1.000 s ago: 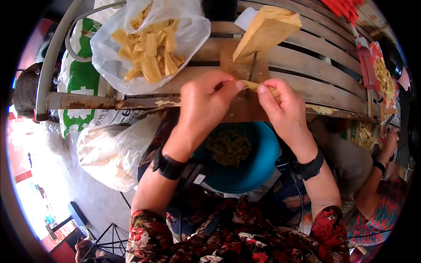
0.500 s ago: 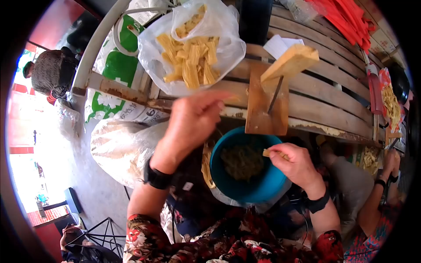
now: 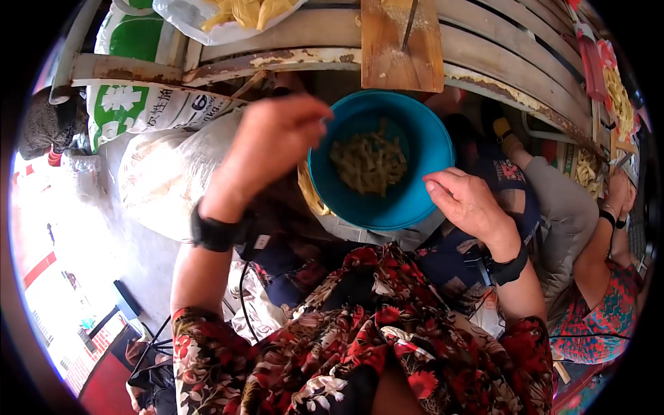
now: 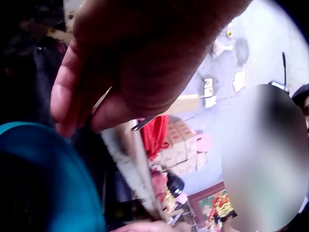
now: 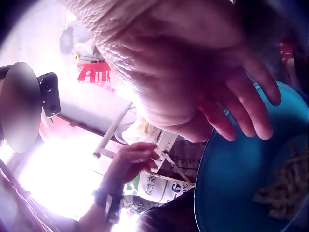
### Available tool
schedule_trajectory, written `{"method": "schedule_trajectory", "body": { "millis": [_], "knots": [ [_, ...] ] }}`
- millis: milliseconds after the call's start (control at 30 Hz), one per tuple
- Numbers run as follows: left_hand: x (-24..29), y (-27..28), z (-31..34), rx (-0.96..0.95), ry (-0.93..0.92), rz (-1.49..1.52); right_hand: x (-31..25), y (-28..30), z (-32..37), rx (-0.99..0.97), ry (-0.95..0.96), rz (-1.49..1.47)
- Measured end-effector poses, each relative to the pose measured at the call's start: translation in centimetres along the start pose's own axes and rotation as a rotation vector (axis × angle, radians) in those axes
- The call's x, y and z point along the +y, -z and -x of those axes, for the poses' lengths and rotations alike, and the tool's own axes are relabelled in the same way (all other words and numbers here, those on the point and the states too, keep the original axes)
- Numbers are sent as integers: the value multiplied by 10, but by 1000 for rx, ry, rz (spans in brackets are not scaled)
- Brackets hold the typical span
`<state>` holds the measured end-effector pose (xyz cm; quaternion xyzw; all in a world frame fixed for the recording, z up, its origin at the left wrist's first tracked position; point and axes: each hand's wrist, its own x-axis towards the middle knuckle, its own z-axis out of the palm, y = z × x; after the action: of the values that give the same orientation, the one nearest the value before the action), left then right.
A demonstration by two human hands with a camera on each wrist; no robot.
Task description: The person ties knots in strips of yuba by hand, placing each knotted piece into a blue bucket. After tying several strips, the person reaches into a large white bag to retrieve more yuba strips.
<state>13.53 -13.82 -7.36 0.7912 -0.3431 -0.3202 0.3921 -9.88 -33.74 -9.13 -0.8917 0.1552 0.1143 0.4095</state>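
Note:
A blue-green bucket [image 3: 324,197] stands between the two hands, with several pale yellow strip pieces [image 3: 370,162] at its bottom. My right hand [image 3: 472,206] is beside the bucket's right rim, fingers loosely bent and nothing between them. In the right wrist view its fingers [image 5: 248,108] spread relaxed over the rim. My left hand [image 3: 273,149], blurred, hovers left of the bucket. Its fingers [image 4: 65,92] hang loosely bent near the thumb, and no object shows in them. Beyond the bucket, a brown board [image 3: 387,59] bears an upright thin metal rod [image 3: 409,28].
The slatted bench [image 3: 304,62] has a rusty front edge behind the bucket. On it lies a plastic bag [image 3: 187,21] of yellow strips [image 3: 252,10]. A pale sack [image 3: 162,176] stands at the left. Another person's arm [image 3: 595,242] is at the right.
Both hands held a yellow strip at the rod, then parted; the right pinched a short piece above the bucket. That piece has left the right hand. The head view has tilted down.

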Motion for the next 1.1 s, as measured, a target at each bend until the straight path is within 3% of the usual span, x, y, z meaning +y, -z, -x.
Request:
{"method": "schedule_trajectory", "body": {
  "millis": [67, 200, 333, 400, 467, 500, 567, 667, 700, 833, 933, 1067, 1100],
  "knots": [
    [-25, -25, 3, -56, 28, -131, 2, 2, 2, -39, -26, 16],
    [-46, 10, 14, 186, 386, 208, 4, 4, 3, -52, -45, 5],
    [-72, 64, 39, 396, 383, 369, 6, 3, -1, -93, -92, 69],
    [-119, 57, 53, 302, 475, 409, 6, -2, -3, -110, -84, 80],
    [-160, 21, 66, 167, 516, 435, 1, -7, -5, -121, -86, 82],
    [-171, -3, 66, 121, 674, 300, -3, -8, -7, -147, -115, 76],
    [-261, -64, 89, -12, 574, 139, -13, -4, -10, -159, -166, 66],
    [-370, -156, 108, 176, 447, 97, -20, -2, -9, -165, -258, 68],
    [-349, -157, 101, 185, 528, -65, -20, -2, -6, -170, -274, 93],
    [-322, -132, 65, -119, 982, -68, -23, -3, 4, -192, -345, 113],
    [-401, -202, 53, 127, 1026, -115, -24, -7, 12, -189, -389, 90],
    [-385, -201, 45, 154, 917, -14, -19, -4, 25, -169, -395, 93],
    [-382, -199, 38, 165, 1084, 44, -18, -3, 29, -154, -414, 81]
  ]
}}
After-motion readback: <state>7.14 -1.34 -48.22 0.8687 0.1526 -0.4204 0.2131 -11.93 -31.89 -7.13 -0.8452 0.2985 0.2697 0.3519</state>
